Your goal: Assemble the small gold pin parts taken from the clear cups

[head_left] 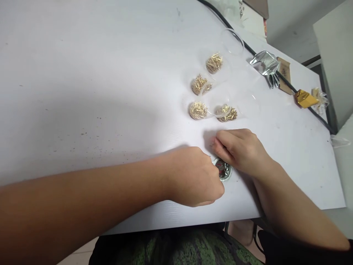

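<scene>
A small round metal part [224, 171] with a dark centre lies on the white table [96, 92] near its front edge. My left hand [197, 178] is curled into a fist, knuckles up, touching the part's left side. My right hand [240, 149] has its fingers bent and pressed together over the part's top edge. What the fingertips pinch is hidden. Beyond the hands lie several clear plastic cups holding small brass pins [198, 110], [226, 113], [200, 84], [214, 62].
An empty clear cup [232, 41] stands further back. A black cable [289, 86] runs along the table's right edge, beside a crumpled silver foil bag [265, 63], a brown packet [284, 71] and a gold wrapper [305, 98]. The table's front edge [193, 221] is close to my lap.
</scene>
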Demonstrator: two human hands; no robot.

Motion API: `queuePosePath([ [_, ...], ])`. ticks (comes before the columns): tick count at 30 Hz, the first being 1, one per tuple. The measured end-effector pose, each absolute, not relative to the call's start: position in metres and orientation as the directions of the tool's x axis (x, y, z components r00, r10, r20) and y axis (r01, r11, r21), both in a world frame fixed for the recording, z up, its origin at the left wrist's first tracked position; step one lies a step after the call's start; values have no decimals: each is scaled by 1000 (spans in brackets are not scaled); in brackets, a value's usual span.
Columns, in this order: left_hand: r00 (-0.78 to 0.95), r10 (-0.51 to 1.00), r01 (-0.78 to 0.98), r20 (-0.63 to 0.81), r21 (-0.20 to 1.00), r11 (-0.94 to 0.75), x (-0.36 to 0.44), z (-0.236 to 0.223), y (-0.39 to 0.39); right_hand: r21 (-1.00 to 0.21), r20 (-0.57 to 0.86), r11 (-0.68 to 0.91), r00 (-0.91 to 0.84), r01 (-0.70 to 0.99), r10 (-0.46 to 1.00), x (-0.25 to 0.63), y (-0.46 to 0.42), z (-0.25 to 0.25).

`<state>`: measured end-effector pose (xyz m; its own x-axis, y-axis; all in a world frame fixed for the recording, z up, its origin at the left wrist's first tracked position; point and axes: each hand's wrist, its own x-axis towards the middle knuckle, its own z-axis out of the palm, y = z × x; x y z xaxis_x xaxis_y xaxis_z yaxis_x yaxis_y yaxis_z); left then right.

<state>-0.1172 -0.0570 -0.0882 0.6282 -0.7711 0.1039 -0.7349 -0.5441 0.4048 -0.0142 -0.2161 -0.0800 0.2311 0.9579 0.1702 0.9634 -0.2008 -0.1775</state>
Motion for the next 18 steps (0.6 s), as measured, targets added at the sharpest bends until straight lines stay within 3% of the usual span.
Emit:
queuePosePath([
  [18,632,-767,-731,114,418,-540,-117,-88,-56,-163,119,-217,237,962,964,-17,-217,-79],
])
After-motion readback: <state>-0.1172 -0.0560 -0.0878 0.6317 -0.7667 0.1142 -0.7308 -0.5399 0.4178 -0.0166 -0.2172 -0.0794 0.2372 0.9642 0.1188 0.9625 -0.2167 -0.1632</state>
